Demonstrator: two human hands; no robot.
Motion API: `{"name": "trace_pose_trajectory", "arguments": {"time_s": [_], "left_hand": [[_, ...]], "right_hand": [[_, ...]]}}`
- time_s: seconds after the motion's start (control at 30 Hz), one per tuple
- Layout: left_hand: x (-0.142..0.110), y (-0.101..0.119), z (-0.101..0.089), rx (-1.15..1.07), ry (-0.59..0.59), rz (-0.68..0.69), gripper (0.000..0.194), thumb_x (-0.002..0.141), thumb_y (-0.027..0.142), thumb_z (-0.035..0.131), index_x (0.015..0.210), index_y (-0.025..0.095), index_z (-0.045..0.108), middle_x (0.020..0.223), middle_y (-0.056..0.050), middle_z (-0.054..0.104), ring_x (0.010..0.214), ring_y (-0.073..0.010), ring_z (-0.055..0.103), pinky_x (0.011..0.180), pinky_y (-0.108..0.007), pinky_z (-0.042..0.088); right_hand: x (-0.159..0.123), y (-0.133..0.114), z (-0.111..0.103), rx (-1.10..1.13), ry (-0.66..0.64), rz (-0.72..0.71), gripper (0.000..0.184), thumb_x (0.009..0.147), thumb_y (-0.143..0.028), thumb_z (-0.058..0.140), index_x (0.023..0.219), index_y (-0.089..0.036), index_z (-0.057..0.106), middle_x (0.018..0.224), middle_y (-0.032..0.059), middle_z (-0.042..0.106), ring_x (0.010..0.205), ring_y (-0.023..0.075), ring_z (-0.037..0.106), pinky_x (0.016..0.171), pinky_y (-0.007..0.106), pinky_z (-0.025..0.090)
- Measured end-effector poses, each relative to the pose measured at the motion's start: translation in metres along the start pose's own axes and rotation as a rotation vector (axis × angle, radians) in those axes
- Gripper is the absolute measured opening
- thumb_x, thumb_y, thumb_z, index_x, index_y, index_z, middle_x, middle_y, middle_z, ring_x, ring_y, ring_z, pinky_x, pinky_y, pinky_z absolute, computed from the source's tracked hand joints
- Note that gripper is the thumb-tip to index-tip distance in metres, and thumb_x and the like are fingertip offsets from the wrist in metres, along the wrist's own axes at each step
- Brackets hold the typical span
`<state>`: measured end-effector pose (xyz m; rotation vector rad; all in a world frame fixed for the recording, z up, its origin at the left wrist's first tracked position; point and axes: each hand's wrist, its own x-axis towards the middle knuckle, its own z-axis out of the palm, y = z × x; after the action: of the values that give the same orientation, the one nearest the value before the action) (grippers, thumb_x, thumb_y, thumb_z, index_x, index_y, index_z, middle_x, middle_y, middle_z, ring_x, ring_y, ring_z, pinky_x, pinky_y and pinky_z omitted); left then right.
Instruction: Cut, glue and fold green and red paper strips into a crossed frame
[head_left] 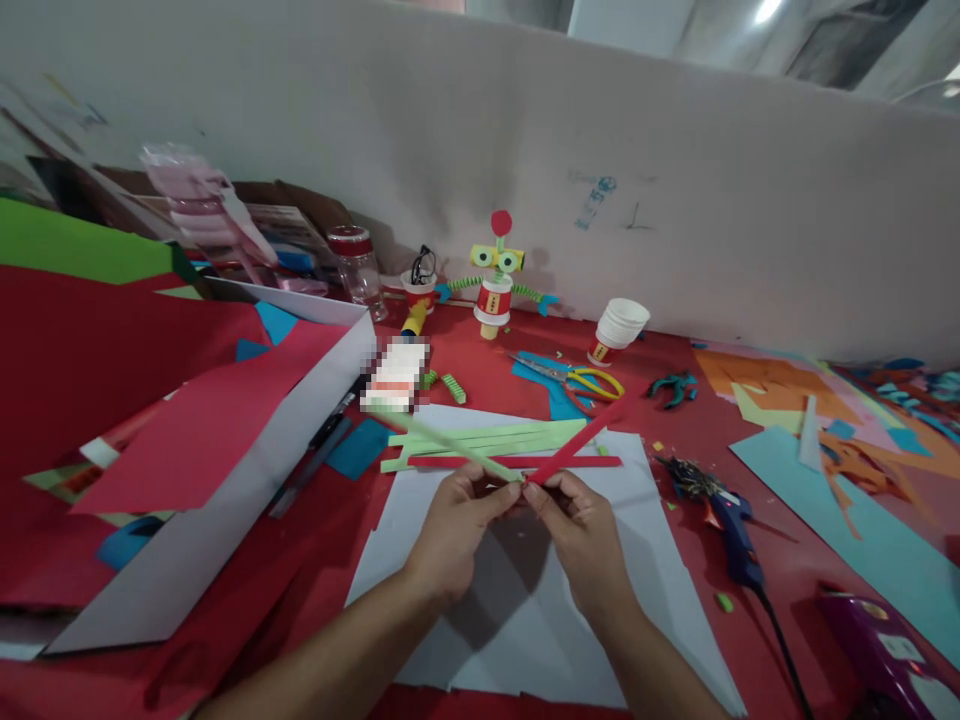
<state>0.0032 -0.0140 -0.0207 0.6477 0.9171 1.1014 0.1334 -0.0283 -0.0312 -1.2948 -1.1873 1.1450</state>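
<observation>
My left hand (459,525) pinches the end of a light green paper strip (442,437), which runs up and to the left. Between the thumb and fingers of my right hand (583,535) is the end of a red paper strip (574,445) slanting up to the right. The two strip ends meet at my fingertips, forming a V; exactly how they overlap is hidden by my thumbs. Just beyond my hands, several loose green strips (517,435) and another red strip (600,462) lie on a white sheet (525,620).
Scissors (592,380) and pliers (671,388) lie behind the sheet. A glue gun (735,530) with its cord is at right, near a purple device (885,640). A paper-cup figure (493,300), stacked cups (621,325) and a jar (356,270) stand by the wall. A box (225,560) holds coloured paper at left.
</observation>
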Motion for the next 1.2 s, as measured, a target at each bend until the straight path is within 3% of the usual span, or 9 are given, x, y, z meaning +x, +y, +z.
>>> {"name": "trace_pose_trajectory", "arguments": {"time_s": [0.2,0.43,0.57,0.67,0.77,1.0,1.2], "left_hand": [[-0.005,0.001,0.004,0.0,-0.001,0.03,0.021,0.062,0.025,0.078,0.058,0.017,0.059,0.059,0.002,0.058,0.062,-0.0112,0.054,0.065,-0.023,0.044],[-0.002,-0.003,0.002,0.011,-0.029,-0.005,0.024,0.061,0.027,0.08,0.081,0.017,0.072,0.073,-0.001,0.068,0.071,-0.0139,0.058,0.07,-0.026,0.046],[0.002,-0.003,-0.002,0.01,0.01,-0.028,0.018,0.061,0.029,0.08,0.069,0.015,0.073,0.063,-0.001,0.066,0.064,-0.0114,0.055,0.067,-0.023,0.044],[0.001,0.0,-0.002,-0.049,0.047,-0.059,0.02,0.06,0.032,0.081,0.067,0.015,0.072,0.061,0.0,0.065,0.062,-0.011,0.055,0.064,-0.022,0.043],[0.0,0.004,0.0,-0.085,0.063,-0.076,0.021,0.058,0.032,0.082,0.066,0.016,0.07,0.063,0.001,0.064,0.062,-0.0112,0.054,0.063,-0.022,0.042],[0.0,0.003,-0.002,-0.022,0.044,-0.073,0.014,0.062,0.028,0.08,0.063,0.018,0.07,0.06,0.001,0.062,0.062,-0.011,0.051,0.063,-0.022,0.041],[0.0,0.003,0.0,-0.023,0.042,-0.051,0.019,0.057,0.028,0.082,0.07,0.018,0.073,0.068,-0.001,0.068,0.065,-0.0131,0.056,0.066,-0.024,0.044]], "right_hand": [[0.0,-0.003,0.0,-0.037,0.027,-0.02,0.018,0.081,-0.034,0.063,0.071,-0.02,0.06,0.068,-0.0003,0.063,0.066,0.0155,0.057,0.062,0.026,0.043],[0.0,-0.008,-0.004,-0.17,0.06,-0.1,0.018,0.081,-0.031,0.062,0.066,-0.02,0.062,0.068,0.0007,0.06,0.065,0.0154,0.055,0.06,0.026,0.042],[-0.001,-0.008,0.0,-0.1,-0.02,-0.06,0.018,0.085,-0.032,0.056,0.077,-0.02,0.066,0.077,0.0031,0.065,0.072,0.0171,0.059,0.066,0.028,0.045],[-0.003,-0.007,0.004,-0.071,-0.037,-0.035,0.014,0.079,-0.029,0.064,0.09,-0.02,0.065,0.083,0.003,0.066,0.073,0.0166,0.06,0.066,0.027,0.047],[-0.005,-0.006,0.008,-0.104,0.029,-0.101,0.022,0.075,-0.024,0.069,0.096,-0.021,0.063,0.083,0.0012,0.065,0.071,0.015,0.059,0.065,0.026,0.048],[-0.007,-0.005,0.006,-0.271,0.112,-0.261,0.008,0.082,-0.023,0.061,0.088,-0.023,0.067,0.079,0.0012,0.066,0.071,0.0155,0.06,0.067,0.027,0.048],[-0.009,-0.002,0.005,-0.185,0.088,-0.176,0.01,0.082,-0.025,0.061,0.089,-0.022,0.067,0.079,0.0021,0.067,0.071,0.016,0.061,0.066,0.028,0.05]]}}
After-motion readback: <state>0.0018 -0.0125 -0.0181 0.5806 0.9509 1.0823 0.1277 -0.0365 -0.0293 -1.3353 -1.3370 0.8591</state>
